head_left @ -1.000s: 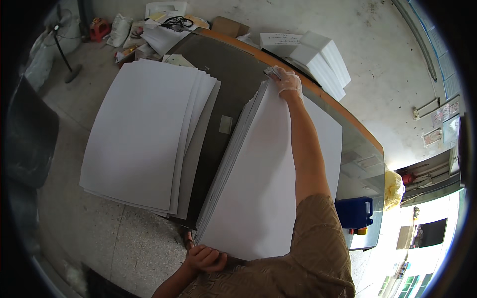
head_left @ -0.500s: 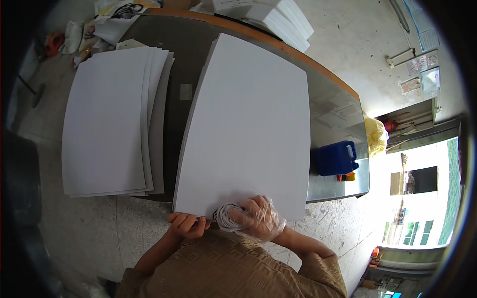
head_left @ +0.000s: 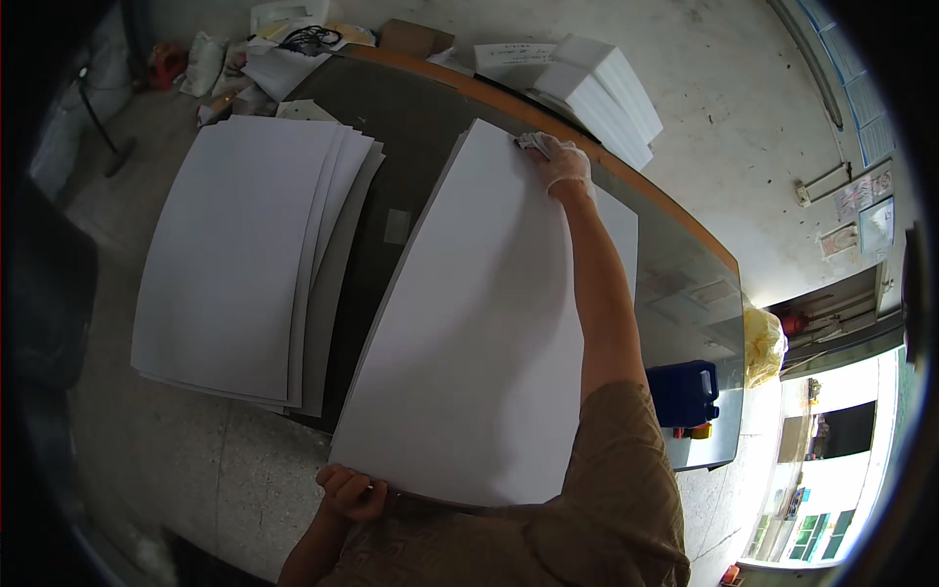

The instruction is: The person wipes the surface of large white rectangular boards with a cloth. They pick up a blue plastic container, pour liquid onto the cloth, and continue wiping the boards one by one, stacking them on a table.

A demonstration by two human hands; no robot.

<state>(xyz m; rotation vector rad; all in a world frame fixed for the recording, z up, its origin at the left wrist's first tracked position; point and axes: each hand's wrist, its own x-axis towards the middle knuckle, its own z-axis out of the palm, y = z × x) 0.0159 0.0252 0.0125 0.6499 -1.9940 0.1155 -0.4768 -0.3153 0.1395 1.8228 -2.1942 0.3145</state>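
Note:
A stack of large white sheets [head_left: 469, 362] lies lengthwise before me on the dark table. At its near left corner, my left hand [head_left: 352, 492] is closed on the edge of the sheets, fingers curled. My right arm stretches over the stack to its far end. There my right hand [head_left: 564, 166], in a thin clear plastic glove, presses a white rolled cloth wad [head_left: 531, 143] onto the top sheet. The fingers partly hide the wad. Left of this stack lies a second pile of white sheets [head_left: 230, 264], its edges fanned unevenly.
A blue jerrycan [head_left: 683, 391] stands on the table's right end, beside small red and yellow items [head_left: 698, 430]. White foam blocks [head_left: 611, 93] lie beyond the far orange edge [head_left: 440, 73]. A yellow plastic bag [head_left: 764, 344] is past the right end. Papers and cables [head_left: 311, 39] clutter the far left.
My right hand has moved with the cloth wad from the near edge of the stack to its far end. My left hand stays at the near left corner. The view has shifted slightly.

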